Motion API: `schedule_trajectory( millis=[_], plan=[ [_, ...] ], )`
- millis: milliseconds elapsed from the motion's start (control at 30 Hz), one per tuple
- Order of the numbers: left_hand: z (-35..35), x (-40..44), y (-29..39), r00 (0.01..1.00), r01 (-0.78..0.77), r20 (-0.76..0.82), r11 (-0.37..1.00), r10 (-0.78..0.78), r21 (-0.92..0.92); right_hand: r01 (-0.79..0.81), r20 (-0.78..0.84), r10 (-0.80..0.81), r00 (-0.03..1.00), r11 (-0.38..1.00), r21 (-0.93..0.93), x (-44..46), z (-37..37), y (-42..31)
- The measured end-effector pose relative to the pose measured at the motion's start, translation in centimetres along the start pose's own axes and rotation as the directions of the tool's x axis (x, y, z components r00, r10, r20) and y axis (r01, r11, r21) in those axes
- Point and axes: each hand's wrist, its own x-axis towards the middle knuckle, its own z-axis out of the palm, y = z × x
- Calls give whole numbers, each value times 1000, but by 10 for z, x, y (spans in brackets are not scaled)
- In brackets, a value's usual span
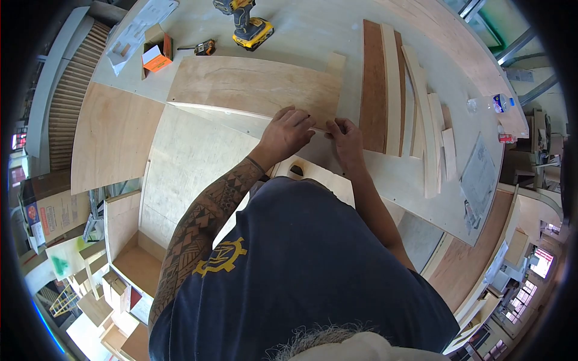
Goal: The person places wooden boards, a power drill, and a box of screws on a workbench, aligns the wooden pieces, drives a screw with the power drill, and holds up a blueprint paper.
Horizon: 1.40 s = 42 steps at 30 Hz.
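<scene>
A rectangular plywood panel point(241, 84) lies flat on the worktable, its long near edge facing me. My left hand point(288, 130) is closed at that edge near the right corner, fingers curled over it. Just to the right, my right hand point(347, 139) pinches the panel's near right corner between thumb and fingers. Whether a small piece sits between the fingertips is too hard to make out. A pale wood strip point(335, 62) pokes out at the panel's far right corner.
Behind the panel stand a yellow-black cordless drill point(253, 33), a small tool point(206, 47) and an open orange box point(158, 58). Long wood strips point(391, 90) lie to the right, with a plastic bottle point(500, 103) and papers point(480, 174) beyond. At left is another plywood sheet point(114, 132).
</scene>
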Motion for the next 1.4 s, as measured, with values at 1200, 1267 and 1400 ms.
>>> schedule_trajectory(
  millis=[1200, 1267, 1400],
  plan=[
    [14, -8, -4, 1000, 5, -19, 994, -3, 106, 24, 225, 8, 974, 990, -139, 26, -13, -37],
    [9, -5, -2, 1000, 1, -22, 995, 2, 97, 38, 228, -11, 974, 993, -111, 23, -12, -39],
    [-19, 14, 10, 976, 218, 57, 943, -210, -251, 31, 217, 6, 976, 985, -169, 16, -10, -53]
  ],
)
